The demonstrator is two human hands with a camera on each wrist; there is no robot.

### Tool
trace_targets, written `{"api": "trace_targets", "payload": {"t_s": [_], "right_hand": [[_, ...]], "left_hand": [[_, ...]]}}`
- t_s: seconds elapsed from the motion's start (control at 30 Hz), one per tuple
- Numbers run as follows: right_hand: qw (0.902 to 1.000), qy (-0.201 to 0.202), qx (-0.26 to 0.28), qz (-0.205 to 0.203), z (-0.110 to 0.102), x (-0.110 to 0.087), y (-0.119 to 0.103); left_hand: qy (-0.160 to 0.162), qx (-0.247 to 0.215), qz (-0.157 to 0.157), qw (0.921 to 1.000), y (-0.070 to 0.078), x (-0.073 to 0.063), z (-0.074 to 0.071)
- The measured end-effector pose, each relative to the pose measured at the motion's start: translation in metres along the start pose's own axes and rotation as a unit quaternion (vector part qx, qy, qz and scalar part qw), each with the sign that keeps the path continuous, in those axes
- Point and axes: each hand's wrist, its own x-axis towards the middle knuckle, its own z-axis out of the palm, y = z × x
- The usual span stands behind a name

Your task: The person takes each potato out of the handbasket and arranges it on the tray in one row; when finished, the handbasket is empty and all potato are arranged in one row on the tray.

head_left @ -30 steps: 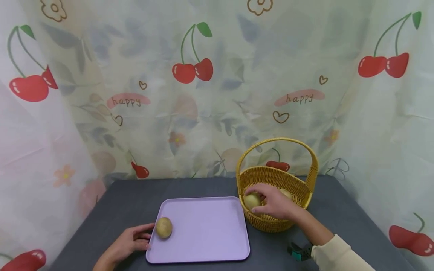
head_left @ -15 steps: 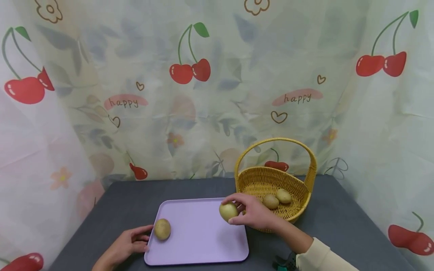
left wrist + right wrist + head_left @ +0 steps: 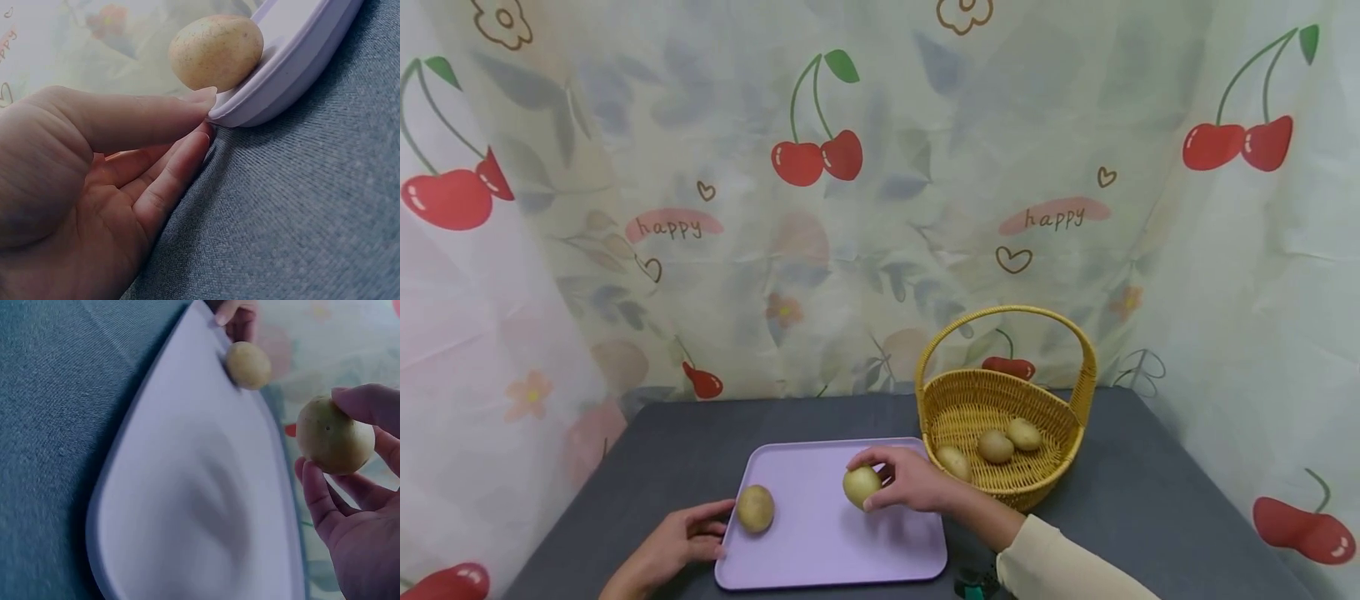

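Observation:
My right hand (image 3: 904, 481) grips a pale potato (image 3: 861, 487) between thumb and fingers, over the right half of the lilac tray (image 3: 820, 554). In the right wrist view this potato (image 3: 331, 434) is held above the surface, and a blurred shadow falls on the tray. Another potato (image 3: 755, 509) lies inside the tray by its left rim. At that left edge my left hand (image 3: 677, 537) holds the rim; in the left wrist view the thumb tip is right at the rim, with fingers (image 3: 175, 178) low beside it.
A wicker basket (image 3: 1052, 408) with a tall handle stands right of the tray, holding several potatoes (image 3: 996, 447). A dark strap with a green part (image 3: 974, 588) shows near the right sleeve (image 3: 1060, 558). Behind the dark table (image 3: 700, 425) hangs a cherry-patterned curtain (image 3: 880, 250).
My right hand has lifted the potato out of the basket and carried it left, over the tray. My left hand has stayed at the tray's left edge.

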Motion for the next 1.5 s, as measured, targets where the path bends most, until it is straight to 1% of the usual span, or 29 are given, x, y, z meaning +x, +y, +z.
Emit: {"api": "trace_targets", "payload": {"t_s": [0.07, 0.13, 0.2, 0.3, 0.4, 0.5, 0.6, 0.77, 0.9, 1.07, 1.23, 1.37, 1.43, 1.5], "right_hand": [[0.9998, -0.006, 0.014, 0.012, 0.005, 0.004, 0.005], [0.9994, -0.009, 0.023, 0.023, 0.011, 0.008, 0.007], [0.999, -0.013, 0.029, 0.03, 0.016, 0.012, 0.009], [0.9988, -0.018, 0.023, 0.04, 0.024, 0.018, 0.01], [0.9986, -0.015, 0.001, 0.051, 0.033, 0.025, 0.011], [0.9974, 0.001, -0.033, 0.065, 0.04, 0.035, 0.012], [0.9955, 0.024, -0.052, 0.075, 0.047, 0.045, 0.012], [0.9954, 0.052, -0.034, 0.074, 0.063, 0.057, 0.014], [0.9948, 0.069, -0.024, 0.07, 0.078, 0.065, 0.014], [0.9936, 0.09, -0.024, 0.064, 0.091, 0.072, 0.015], [0.9919, 0.099, -0.053, 0.059, 0.096, 0.074, 0.017], [0.9905, 0.095, -0.078, 0.061, 0.095, 0.074, 0.016], [0.9905, 0.093, -0.083, 0.059, 0.095, 0.073, 0.015], [0.9908, 0.09, -0.083, 0.057, 0.095, 0.072, 0.014]], "left_hand": [[0.001, -0.002, -0.003, 1.0, 0.0, -0.001, -0.001], [-0.003, -0.01, 0.006, 0.9999, 0.001, -0.001, 0.0], [-0.009, -0.013, 0.024, 0.9996, 0.001, -0.002, 0.0], [-0.019, -0.024, 0.046, 0.9985, 0.002, -0.001, 0.002], [-0.022, -0.029, 0.048, 0.9982, 0.001, 0.0, 0.002], [-0.018, -0.027, 0.036, 0.9988, 0.001, -0.001, 0.002], [-0.012, -0.021, 0.03, 0.9993, 0.001, -0.001, 0.001], [-0.012, -0.02, 0.028, 0.9993, 0.002, -0.002, 0.001], [-0.012, -0.013, 0.036, 0.9992, 0.002, -0.003, 0.002], [-0.012, -0.015, 0.049, 0.9986, 0.002, -0.002, 0.002], [-0.017, -0.015, 0.067, 0.9975, 0.002, -0.001, 0.004], [-0.012, -0.013, 0.06, 0.998, 0.002, -0.001, 0.004], [-0.01, -0.015, 0.052, 0.9985, 0.002, -0.001, 0.004], [-0.009, -0.016, 0.051, 0.9985, 0.002, -0.002, 0.004]]}}
